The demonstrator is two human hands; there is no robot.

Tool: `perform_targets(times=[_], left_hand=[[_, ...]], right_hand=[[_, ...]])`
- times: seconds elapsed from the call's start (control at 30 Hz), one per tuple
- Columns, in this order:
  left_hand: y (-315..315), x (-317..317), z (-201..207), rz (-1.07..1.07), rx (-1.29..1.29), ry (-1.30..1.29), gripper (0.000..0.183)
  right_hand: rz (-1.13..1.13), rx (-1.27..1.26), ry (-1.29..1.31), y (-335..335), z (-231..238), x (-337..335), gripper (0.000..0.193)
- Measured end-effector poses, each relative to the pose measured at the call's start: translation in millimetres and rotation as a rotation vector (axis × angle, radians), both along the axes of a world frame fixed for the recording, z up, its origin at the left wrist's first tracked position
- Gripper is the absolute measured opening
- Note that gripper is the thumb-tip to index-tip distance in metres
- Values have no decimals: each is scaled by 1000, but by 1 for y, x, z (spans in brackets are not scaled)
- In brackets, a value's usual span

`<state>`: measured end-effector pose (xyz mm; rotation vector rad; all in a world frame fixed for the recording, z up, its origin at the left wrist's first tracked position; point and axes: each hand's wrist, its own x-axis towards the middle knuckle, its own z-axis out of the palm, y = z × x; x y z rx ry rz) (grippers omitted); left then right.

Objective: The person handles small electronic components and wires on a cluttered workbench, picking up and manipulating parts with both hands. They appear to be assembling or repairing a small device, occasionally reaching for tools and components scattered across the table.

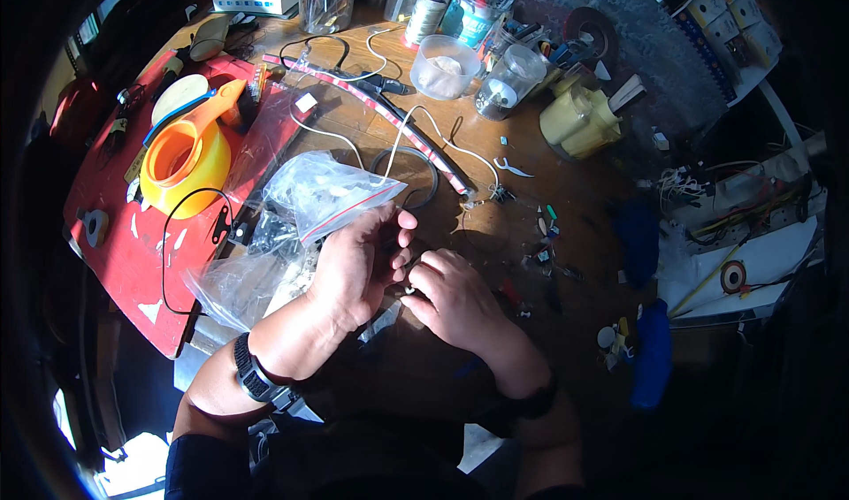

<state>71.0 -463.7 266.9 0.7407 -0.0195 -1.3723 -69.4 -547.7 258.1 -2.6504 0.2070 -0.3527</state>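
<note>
My left hand (pixel 349 266) is held above the table's near middle, palm turned inward and fingers curled. Shade hides what, if anything, lies in it. Close against it on the right, my right hand (pixel 455 301) has thumb and forefinger pinched together. A tiny pale bit shows at those fingertips, too small to name. Just beyond my left hand lies a clear zip bag (pixel 332 195) with a red seal line. More crumpled clear bags (pixel 234 283) lie to its left, some holding small dark parts.
A red board (pixel 115 235) at left carries a yellow-orange container (pixel 190 164). A red-and-white strip (pixel 389 115) and white cable (pixel 455 151) cross the wooden table. Clear tubs (pixel 445 67) and a yellowish holder (pixel 579 120) stand behind. Small parts (pixel 544 252) lie at right, near a blue object (pixel 653 354).
</note>
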Motion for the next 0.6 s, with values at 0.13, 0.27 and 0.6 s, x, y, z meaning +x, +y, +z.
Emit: perform_targets(times=[0.13, 0.27, 0.6], left_hand=[[0, 0, 2, -2, 18, -14, 24], [1, -3, 4, -13, 37, -35, 26], [-1, -7, 4, -300, 66, 76, 32]], right_hand=[[-42, -49, 22, 1, -2, -1, 18], [-127, 122, -263, -6, 11, -4, 16], [-479, 250, -472, -46, 47, -48, 10]])
